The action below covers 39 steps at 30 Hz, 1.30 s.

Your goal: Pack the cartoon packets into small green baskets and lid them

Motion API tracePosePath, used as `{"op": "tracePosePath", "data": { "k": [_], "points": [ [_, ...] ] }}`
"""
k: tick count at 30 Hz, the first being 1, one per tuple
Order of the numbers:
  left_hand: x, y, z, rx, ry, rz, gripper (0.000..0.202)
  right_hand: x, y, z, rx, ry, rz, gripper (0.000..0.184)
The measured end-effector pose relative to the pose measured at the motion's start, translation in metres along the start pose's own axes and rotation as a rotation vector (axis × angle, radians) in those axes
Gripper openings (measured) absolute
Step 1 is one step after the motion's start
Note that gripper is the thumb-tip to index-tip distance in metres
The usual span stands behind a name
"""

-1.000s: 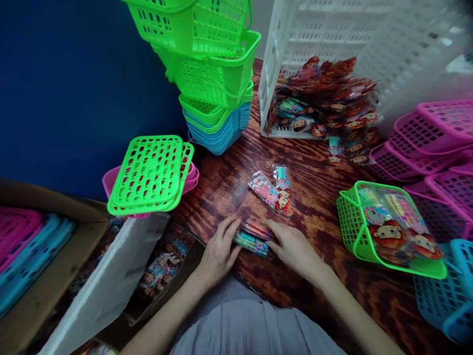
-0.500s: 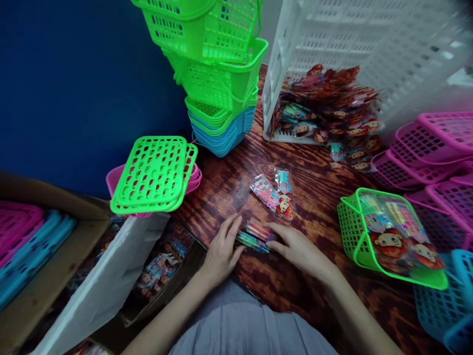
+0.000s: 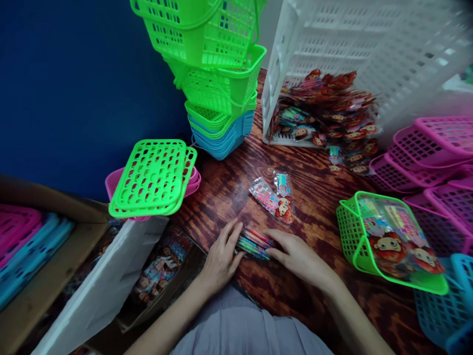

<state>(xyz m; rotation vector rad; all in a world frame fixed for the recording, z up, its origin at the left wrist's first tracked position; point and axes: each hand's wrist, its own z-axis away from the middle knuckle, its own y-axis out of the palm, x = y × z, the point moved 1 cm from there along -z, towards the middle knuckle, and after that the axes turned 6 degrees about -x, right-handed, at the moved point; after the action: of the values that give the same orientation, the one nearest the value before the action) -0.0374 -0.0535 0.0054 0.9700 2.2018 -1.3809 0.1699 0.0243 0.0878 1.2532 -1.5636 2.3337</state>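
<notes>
Between my two hands, low over the wooden table, is a bundle of small plastic packets [image 3: 254, 243] standing on edge, pink and green along their edges. My left hand [image 3: 222, 254] grips the bundle's left end, fingers on the far side and thumb on the near side. My right hand [image 3: 293, 252] closes on its right end with thumb and fingers. Just beyond the hands lie two loose packets [image 3: 269, 196] with a red-haired cartoon figure. To the right, a green basket [image 3: 356, 246] holds similar packets [image 3: 391, 241].
Behind stands a white crate [image 3: 271, 98] on its side, with many packets spilling from it. Green and blue baskets [image 3: 221, 133] are stacked at the back left. Green lids [image 3: 150, 177] lie at left, above an open carton [image 3: 129, 320]. Pink baskets [image 3: 436, 143] line the right.
Both hands stay on the bundle, which sits slightly flatter and more evened between them. The whole view has shifted down a little; the other things keep their places.
</notes>
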Motion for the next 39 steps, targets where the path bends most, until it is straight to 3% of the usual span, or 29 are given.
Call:
{"op": "tracePosePath", "data": {
  "k": [9, 13, 17, 21, 23, 27, 29, 31, 35, 39],
  "points": [
    [-0.004, -0.003, -0.003, 0.020, 0.021, -0.066, 0.083, 0.003, 0.002, 0.002, 0.000, -0.009, 0.032, 0.033],
    [-0.012, -0.012, -0.018, 0.097, 0.079, -0.180, 0.089, 0.008, 0.003, 0.002, 0.011, -0.009, 0.060, 0.027],
    [-0.016, -0.016, -0.037, 0.226, 0.220, -0.293, 0.090, 0.013, 0.003, 0.004, 0.011, -0.004, 0.082, 0.030],
    [-0.015, -0.011, -0.048, 0.358, 0.315, -0.313, 0.062, 0.007, -0.011, -0.007, 0.095, -0.049, 0.006, 0.022],
    [-0.015, -0.008, -0.051, 0.380, 0.305, -0.330, 0.042, 0.000, -0.023, -0.025, -0.004, -0.016, 0.016, 0.024],
    [-0.015, -0.004, -0.051, 0.428, 0.254, -0.348, 0.032, -0.010, -0.033, -0.073, -0.452, 0.146, 0.364, 0.037],
    [-0.015, -0.004, -0.049, 0.442, 0.222, -0.349, 0.038, -0.011, -0.024, -0.091, -0.478, 0.170, 0.495, 0.055],
    [-0.014, -0.004, -0.045, 0.451, 0.198, -0.344, 0.044, -0.011, -0.013, -0.098, -0.467, 0.157, 0.533, 0.060],
    [-0.013, -0.004, -0.041, 0.447, 0.151, -0.311, 0.051, -0.014, 0.000, -0.088, -0.503, 0.113, 0.403, 0.040],
    [-0.014, -0.006, -0.041, 0.444, 0.132, -0.276, 0.049, -0.022, -0.003, -0.071, -0.490, 0.084, -0.016, 0.011]
  ]
}}
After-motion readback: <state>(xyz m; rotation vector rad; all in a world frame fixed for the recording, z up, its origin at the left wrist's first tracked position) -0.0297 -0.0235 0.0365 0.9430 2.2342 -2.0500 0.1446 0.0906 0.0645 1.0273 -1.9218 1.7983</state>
